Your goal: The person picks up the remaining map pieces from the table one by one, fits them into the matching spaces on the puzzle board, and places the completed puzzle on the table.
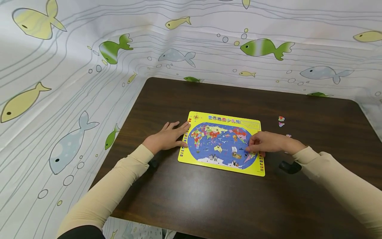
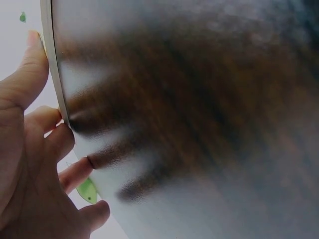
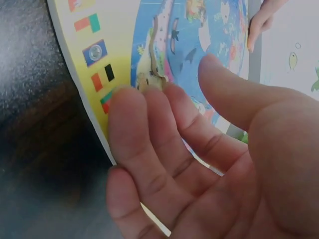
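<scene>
A yellow-bordered world map puzzle board [image 1: 188, 158] lies on the table. My left hand [image 1: 167, 137] rests at its left edge with the fingers spread; in the left wrist view, fingertips [image 2: 60, 139] touch the edge. Over the right part of the map is my right hand [image 1: 267, 142], its fingers bent slightly. In the right wrist view, fingertips [image 3: 177, 97] touch the lower end of the South America puzzle piece [image 3: 160, 42], whose edge looks slightly raised. The thumb [image 3: 214, 64] stands apart from the fingers there. Flags line the board's border.
Small colourful loose pieces [image 1: 281, 119] lie on the dark brown table [image 1: 185, 196] to the right of the board, one partly by my right wrist. A black wrist device [image 1: 290, 167] hangs below the right sleeve. Fish-patterned white sheeting [image 1: 209, 43] surrounds the table's back and left.
</scene>
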`<move>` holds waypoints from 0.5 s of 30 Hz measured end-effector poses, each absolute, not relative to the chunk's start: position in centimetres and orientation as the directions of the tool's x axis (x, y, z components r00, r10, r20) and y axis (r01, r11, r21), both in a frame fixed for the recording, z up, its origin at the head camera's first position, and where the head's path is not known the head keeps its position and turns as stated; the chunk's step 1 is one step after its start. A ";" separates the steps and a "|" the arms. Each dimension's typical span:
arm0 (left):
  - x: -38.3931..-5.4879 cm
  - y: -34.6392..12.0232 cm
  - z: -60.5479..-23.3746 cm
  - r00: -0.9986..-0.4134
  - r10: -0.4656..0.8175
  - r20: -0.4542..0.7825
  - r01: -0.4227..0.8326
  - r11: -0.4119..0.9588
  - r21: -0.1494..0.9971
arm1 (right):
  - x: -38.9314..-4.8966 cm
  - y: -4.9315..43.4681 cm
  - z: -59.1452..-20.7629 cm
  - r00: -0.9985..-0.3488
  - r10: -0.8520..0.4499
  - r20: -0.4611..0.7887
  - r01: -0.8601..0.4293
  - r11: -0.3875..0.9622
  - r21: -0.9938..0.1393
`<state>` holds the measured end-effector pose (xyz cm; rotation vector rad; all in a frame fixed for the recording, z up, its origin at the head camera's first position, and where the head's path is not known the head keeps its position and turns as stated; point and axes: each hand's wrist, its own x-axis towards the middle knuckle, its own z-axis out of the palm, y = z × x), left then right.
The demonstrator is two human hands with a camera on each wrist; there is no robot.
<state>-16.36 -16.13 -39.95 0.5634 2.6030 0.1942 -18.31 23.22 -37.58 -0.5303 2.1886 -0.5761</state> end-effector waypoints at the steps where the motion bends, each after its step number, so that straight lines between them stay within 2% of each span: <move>1: -16.4 -16.1 -40.0 -0.807 0.421 -0.415 0.356 0.906 0.228 | -18.3 23.3 -37.5 -0.596 -0.543 -0.592 -0.178 0.808 -0.562; 6: -16.3 -16.2 -40.0 -0.804 0.427 -0.414 0.362 0.904 0.228 | -18.7 24.0 -36.8 -0.606 -0.554 -0.572 -0.194 0.799 -0.569; 15: -16.2 -16.1 -39.7 -0.806 0.429 -0.409 0.369 0.903 0.221 | -19.7 25.9 -34.9 -0.672 -0.509 -0.539 -0.224 0.833 -0.507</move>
